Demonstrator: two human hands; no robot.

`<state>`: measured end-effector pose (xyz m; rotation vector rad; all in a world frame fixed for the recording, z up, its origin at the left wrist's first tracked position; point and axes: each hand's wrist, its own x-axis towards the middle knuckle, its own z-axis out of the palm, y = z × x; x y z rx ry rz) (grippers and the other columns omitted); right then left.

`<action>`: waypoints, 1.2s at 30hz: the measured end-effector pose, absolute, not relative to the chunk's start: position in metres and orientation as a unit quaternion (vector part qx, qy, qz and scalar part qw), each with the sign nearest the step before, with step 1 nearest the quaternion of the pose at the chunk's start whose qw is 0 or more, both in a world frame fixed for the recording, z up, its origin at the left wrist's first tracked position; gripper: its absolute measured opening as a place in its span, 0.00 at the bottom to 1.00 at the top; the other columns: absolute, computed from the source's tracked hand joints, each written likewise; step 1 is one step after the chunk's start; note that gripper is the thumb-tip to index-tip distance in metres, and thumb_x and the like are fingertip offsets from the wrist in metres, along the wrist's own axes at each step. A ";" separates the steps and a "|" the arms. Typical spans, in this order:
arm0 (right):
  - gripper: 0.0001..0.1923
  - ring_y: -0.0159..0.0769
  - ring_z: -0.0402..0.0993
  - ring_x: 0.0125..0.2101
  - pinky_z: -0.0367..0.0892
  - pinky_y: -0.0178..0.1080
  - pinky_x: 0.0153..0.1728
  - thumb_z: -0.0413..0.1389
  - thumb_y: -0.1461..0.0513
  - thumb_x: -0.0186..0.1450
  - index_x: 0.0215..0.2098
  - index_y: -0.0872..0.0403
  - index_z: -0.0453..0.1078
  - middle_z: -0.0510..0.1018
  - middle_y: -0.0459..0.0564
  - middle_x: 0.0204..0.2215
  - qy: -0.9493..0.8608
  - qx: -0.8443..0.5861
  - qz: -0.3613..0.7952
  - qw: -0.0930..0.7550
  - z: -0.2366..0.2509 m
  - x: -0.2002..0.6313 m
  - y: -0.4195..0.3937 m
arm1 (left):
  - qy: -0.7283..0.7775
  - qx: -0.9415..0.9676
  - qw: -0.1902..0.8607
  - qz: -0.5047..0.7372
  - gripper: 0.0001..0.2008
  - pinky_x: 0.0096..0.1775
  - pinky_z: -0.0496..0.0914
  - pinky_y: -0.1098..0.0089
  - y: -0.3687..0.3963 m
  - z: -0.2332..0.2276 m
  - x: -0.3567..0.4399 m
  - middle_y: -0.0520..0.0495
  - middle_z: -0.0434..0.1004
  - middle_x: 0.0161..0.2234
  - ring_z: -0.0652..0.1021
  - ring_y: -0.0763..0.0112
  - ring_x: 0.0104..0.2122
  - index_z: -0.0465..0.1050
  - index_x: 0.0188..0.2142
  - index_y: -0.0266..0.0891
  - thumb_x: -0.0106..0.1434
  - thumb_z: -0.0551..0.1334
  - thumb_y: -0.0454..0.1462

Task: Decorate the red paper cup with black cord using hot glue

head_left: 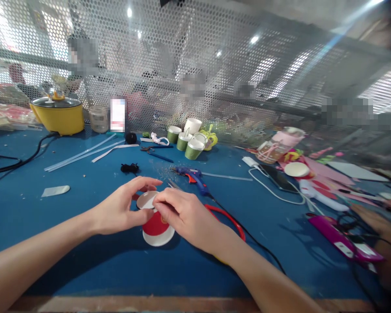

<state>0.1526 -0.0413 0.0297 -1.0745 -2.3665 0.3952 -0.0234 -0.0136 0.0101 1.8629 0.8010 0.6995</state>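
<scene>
Where the perforated metal screen [234,65] closes off the far edge, a blue table [84,243] spreads across the whole view. At its far left stands a yellow pot [57,115] with a glass lid, and a cluster of green paper cups [187,141] sits near the middle of the far edge. A purple tool [343,241] lies at the right, close to another person's hand [378,219]. A blue glue gun [195,177] rests just beyond the person's hands, its black cord running off toward the near right.

Near the middle of the table, a red and white paper cup [156,228] lies tilted on its side, its white rim toward the camera. The left hand [120,208] curls around the cup's far end, fingers closed on it. The right hand [185,217] presses down on the cup from the other side, fingertips pinched at its upper edge. A red band [230,217] curves on the table just beside the right wrist.
</scene>
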 end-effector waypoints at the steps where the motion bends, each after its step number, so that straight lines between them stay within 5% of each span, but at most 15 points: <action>1: 0.07 0.30 0.68 0.29 0.62 0.33 0.31 0.46 0.67 0.63 0.30 0.55 0.64 0.73 0.48 0.27 -0.871 -0.394 0.145 0.256 0.030 0.152 -0.041 | 0.330 0.763 0.476 0.287 0.25 0.47 0.66 0.63 -0.014 0.010 -0.023 0.44 0.66 0.47 0.69 0.64 0.46 0.59 0.50 0.39 0.51 0.58 0.31; 11: 0.08 0.32 0.69 0.32 0.64 0.34 0.33 0.45 0.67 0.63 0.31 0.54 0.64 0.74 0.49 0.30 -0.865 -0.403 0.151 0.259 0.030 0.149 -0.044 | 0.353 0.753 0.466 0.302 0.22 0.45 0.66 0.63 -0.017 0.012 -0.019 0.44 0.69 0.45 0.71 0.63 0.44 0.62 0.47 0.38 0.51 0.56 0.31; 18: 0.09 0.32 0.70 0.29 0.63 0.33 0.29 0.50 0.63 0.61 0.41 0.54 0.63 0.75 0.49 0.33 -0.841 -0.444 0.169 0.259 0.031 0.154 -0.046 | 0.332 0.712 0.535 0.310 0.21 0.44 0.67 0.64 -0.012 0.011 -0.024 0.43 0.68 0.46 0.71 0.63 0.43 0.60 0.48 0.38 0.53 0.57 0.31; 27: 0.11 0.29 0.65 0.21 0.57 0.32 0.21 0.48 0.59 0.63 0.26 0.55 0.66 0.73 0.47 0.22 -0.815 -0.529 0.135 0.193 0.039 0.170 -0.040 | 0.309 0.714 0.512 0.363 0.20 0.45 0.65 0.64 0.002 0.009 -0.037 0.43 0.67 0.46 0.70 0.65 0.44 0.57 0.50 0.38 0.57 0.57 0.35; 36: 0.16 0.28 0.68 0.20 0.61 0.29 0.18 0.47 0.54 0.62 0.32 0.56 0.70 0.73 0.48 0.24 -0.773 -0.471 0.422 0.042 0.037 0.177 -0.038 | 0.343 0.712 0.445 0.421 0.20 0.45 0.65 0.62 0.008 0.009 -0.052 0.43 0.65 0.46 0.69 0.63 0.44 0.58 0.49 0.38 0.57 0.57 0.38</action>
